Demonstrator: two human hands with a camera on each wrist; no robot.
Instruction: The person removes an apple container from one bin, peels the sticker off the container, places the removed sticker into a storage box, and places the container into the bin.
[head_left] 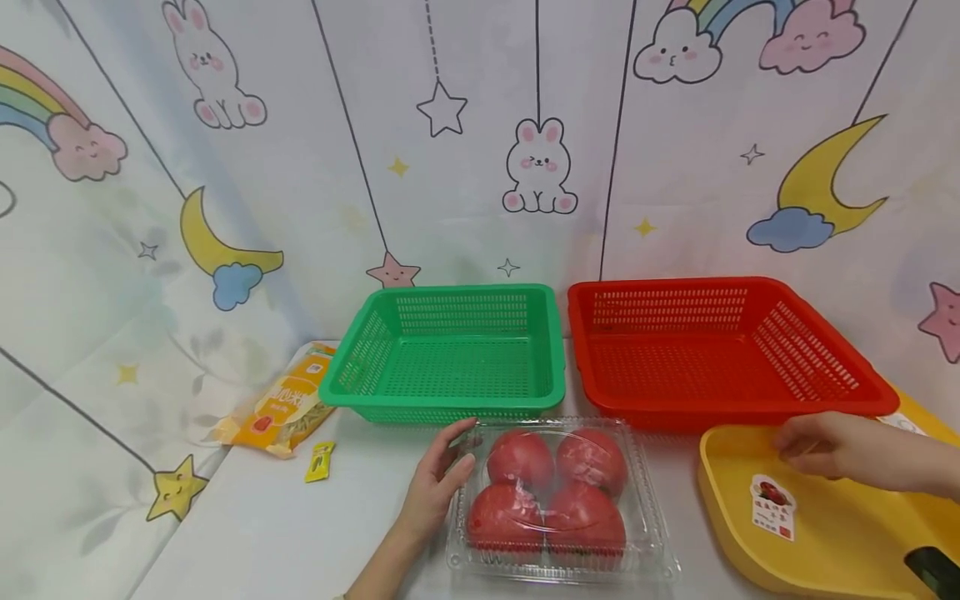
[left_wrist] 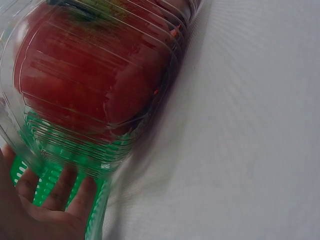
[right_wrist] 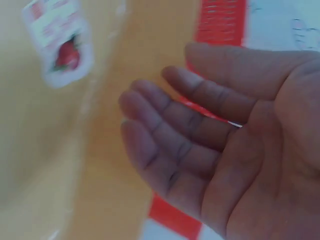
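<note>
A clear plastic clamshell box (head_left: 647, 533) with several red fruits that look like apples (head_left: 581, 517) sits at the front middle of the table, its lid down. My left hand (head_left: 433, 487) is at the box's left side, fingers spread and slightly bent along its upper left edge. In the left wrist view, the fingers (left_wrist: 60, 192) are close to the ridged wall; firm contact cannot be told. Over the back of a yellow tray (head_left: 832, 558), my right hand (head_left: 832, 450) hovers with loosely bent fingers, holding nothing. A fruit sticker (head_left: 773, 506) is in that tray, left of the hand.
Behind the box stand a green basket (head_left: 465, 367) and a red basket (head_left: 675, 367), side by side against a patterned cloth backdrop (head_left: 480, 225). An orange snack bag (head_left: 288, 404) and a small yellow packet (head_left: 319, 462) lie at left. A dark object (head_left: 935, 571) shows at bottom right.
</note>
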